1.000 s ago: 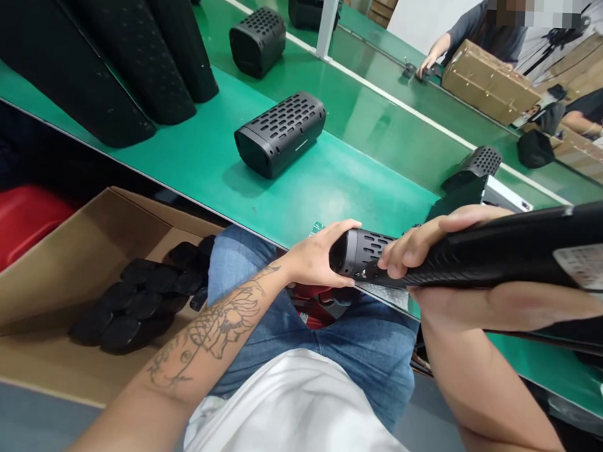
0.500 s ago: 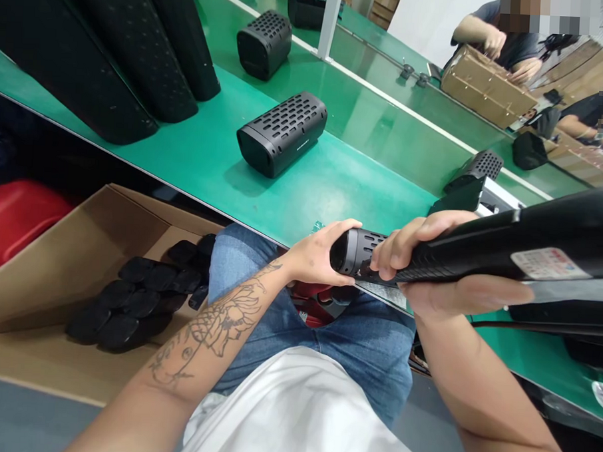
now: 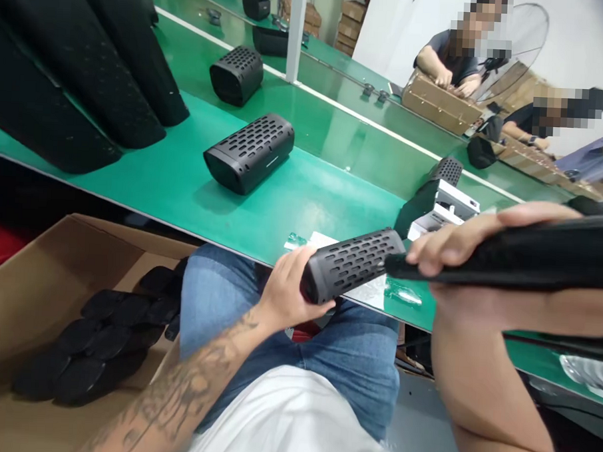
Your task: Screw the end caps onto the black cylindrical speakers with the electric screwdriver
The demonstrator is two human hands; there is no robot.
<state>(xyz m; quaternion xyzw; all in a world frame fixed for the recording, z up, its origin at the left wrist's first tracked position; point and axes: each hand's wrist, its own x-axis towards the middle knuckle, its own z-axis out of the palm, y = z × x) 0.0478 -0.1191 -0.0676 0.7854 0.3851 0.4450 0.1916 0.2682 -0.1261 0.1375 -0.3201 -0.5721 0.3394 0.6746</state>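
Pinching one end of the perforated housing (image 3: 352,265) at the near edge of the desk (image 3: 323,190), the fingers of the left hand (image 3: 289,290) curl round it; those of the right hand (image 3: 474,233) wrap one black tool (image 3: 530,254). A loose left grip could let the housing twist and the tool skid. Perforated housings number four: three others (image 3: 252,154) sit farther from that edge.

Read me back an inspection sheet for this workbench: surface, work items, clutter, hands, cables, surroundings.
Surface: glossy green bench top.
Job's things: black perforated case, in hand; black tool, its tip at the case's right part, contact unclear.
Clutter: pale sheet and clear plastic by the case.
Hands: left hand, fingers around the case's left end; right hand gripping the tool.
Cables: thin dark line below the bench at right, perhaps a cable.
Surroundings: cardboard box of black parts at left; co-workers and fan beyond.
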